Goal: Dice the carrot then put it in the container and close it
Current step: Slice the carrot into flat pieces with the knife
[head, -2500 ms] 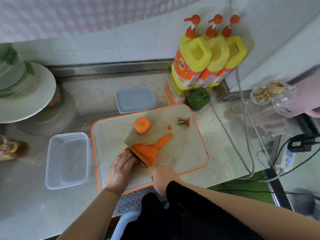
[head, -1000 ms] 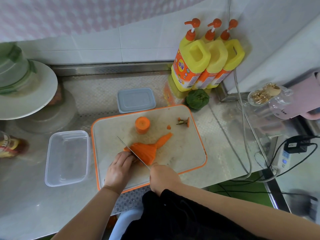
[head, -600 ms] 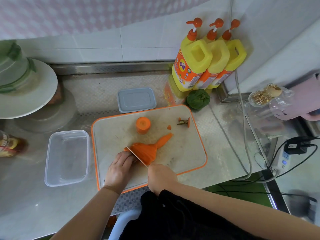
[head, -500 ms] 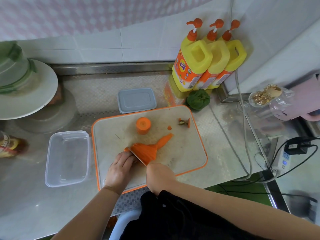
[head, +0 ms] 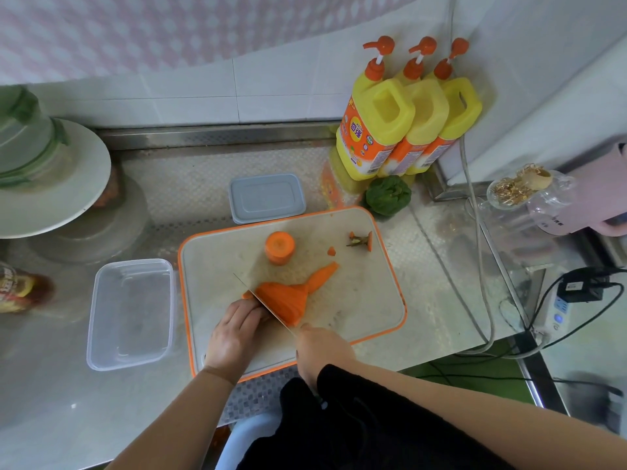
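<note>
Your left hand (head: 234, 334) curls its fingertips down on the uncut end of the carrot (head: 288, 298); your right hand (head: 320, 349) grips the knife (head: 263, 303), handle hidden, blade edge-on against the fanned slices. One cut stump (head: 279, 247) stands upright farther back on the orange-rimmed cutting board (head: 366, 300); a small chip (head: 331, 251) and the trimmed top (head: 362, 239) lie near it. The clear container (head: 130, 313), empty, sits just left of the board; its grey lid (head: 267, 198) lies behind. Three yellow pump bottles (head: 407, 120) stand against the wall, label print unreadable.
</note>
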Tool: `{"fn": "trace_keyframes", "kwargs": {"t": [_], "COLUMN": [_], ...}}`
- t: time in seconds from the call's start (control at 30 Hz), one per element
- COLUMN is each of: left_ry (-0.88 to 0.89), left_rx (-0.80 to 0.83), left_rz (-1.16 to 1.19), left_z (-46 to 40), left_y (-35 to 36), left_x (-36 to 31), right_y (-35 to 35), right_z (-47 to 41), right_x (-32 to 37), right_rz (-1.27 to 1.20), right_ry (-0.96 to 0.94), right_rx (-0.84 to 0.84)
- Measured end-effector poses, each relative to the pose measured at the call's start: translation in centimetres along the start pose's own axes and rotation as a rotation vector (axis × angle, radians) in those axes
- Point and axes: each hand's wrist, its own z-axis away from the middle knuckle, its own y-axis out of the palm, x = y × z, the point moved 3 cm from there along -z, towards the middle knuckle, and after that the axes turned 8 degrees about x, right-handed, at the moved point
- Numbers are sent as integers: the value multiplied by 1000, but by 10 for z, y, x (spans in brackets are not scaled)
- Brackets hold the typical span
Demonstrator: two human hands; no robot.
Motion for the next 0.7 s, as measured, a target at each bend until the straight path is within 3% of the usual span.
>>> {"fn": "trace_keyframes", "kwargs": {"t": [0.37,0.7], "left_ry": [29,19], "left_rx": [-9,-24], "left_rz": [11,0], "left_z": [-3,-3], "left_y": [-2,-3], "left_x": [-2,-5], "right_y": [8,14], "right_z": [-24,-16], "right_x": [10,-10], "right_rz": [38,-76], "right_ry": [-33,-124], "right_rx": [-47,-15]}}
